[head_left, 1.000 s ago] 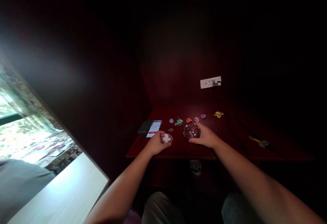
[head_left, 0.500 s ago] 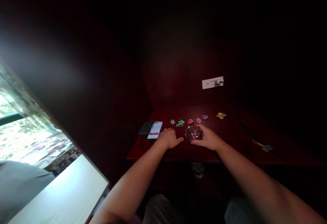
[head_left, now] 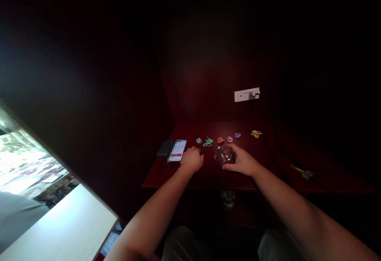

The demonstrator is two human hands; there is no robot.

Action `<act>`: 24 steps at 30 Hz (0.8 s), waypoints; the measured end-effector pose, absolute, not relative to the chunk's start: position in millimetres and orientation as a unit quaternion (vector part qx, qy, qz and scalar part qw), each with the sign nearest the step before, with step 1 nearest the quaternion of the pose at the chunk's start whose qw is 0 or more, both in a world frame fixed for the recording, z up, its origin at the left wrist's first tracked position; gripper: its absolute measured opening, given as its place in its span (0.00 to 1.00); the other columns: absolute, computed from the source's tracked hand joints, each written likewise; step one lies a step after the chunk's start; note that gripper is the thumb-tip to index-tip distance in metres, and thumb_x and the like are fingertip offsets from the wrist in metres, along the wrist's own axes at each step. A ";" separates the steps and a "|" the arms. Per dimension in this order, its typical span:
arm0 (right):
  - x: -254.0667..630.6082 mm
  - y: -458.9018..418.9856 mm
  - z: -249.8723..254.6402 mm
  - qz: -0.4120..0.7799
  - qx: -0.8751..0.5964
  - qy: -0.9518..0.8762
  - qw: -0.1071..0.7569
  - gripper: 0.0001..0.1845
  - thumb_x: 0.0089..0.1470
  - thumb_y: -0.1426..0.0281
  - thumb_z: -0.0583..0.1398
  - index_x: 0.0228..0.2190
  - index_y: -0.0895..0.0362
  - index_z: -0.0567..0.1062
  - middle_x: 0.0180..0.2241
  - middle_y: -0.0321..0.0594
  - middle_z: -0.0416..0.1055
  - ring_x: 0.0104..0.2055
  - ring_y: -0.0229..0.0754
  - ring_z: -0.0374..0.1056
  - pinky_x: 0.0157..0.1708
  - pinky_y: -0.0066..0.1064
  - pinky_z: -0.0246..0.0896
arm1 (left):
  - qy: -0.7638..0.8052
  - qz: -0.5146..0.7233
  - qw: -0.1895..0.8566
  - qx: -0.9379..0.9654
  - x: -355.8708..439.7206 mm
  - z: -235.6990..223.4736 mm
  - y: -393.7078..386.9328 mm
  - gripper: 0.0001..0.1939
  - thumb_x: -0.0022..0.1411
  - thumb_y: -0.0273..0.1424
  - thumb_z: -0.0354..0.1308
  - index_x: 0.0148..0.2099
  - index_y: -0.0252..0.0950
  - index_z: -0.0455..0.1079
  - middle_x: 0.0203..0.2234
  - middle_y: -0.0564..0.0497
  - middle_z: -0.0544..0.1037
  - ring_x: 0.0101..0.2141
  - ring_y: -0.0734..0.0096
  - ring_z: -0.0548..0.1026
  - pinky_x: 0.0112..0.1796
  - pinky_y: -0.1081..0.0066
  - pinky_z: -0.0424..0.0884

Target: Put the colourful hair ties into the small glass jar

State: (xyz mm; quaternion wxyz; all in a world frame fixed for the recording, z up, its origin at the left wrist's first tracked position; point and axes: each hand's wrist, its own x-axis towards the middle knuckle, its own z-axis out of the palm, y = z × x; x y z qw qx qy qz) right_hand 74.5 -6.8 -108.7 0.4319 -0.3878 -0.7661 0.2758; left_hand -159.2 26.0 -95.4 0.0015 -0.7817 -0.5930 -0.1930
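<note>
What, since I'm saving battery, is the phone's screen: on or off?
On: the phone shows a bright, pale display with a red strip across it.

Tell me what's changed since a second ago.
The left hand has moved forward and slightly right, back facing up; the pale disc it held and the small loop nearby no longer show; I can't tell whether the hand covers them. The right hand still grips the clear round container; the row of coloured bands and the phone stayed put.
</note>
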 end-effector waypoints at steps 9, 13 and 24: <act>74.4 -6.1 -107.2 0.260 -0.399 -0.765 0.433 0.37 0.34 0.60 0.71 0.45 0.56 0.65 0.40 0.44 0.73 0.41 0.48 0.71 0.44 0.38 0.65 | -0.584 -0.230 -0.058 -0.776 -171.2 -79.6 37.3 0.08 0.60 0.31 0.52 0.36 0.38 0.73 0.36 0.44 0.77 0.41 0.59 0.74 0.47 0.63 0.65; 73.6 -7.2 -105.5 0.260 -0.402 -0.763 0.435 0.39 0.33 0.59 0.71 0.46 0.57 0.65 0.41 0.45 0.73 0.42 0.48 0.71 0.45 0.39 0.65 | -0.526 -0.344 -0.141 -0.765 -163.1 -73.1 31.8 0.06 0.57 0.29 0.56 0.39 0.37 0.70 0.32 0.48 0.77 0.33 0.67 0.75 0.39 0.68 0.70; 74.8 -6.7 -107.9 0.243 -0.398 -0.767 0.441 0.37 0.32 0.59 0.71 0.44 0.55 0.66 0.40 0.43 0.72 0.41 0.47 0.71 0.43 0.37 0.65 | -0.393 -0.530 -0.295 -0.691 -112.5 -83.7 10.2 0.13 0.55 0.36 0.58 0.41 0.33 0.70 0.32 0.47 0.77 0.31 0.72 0.75 0.34 0.71 0.73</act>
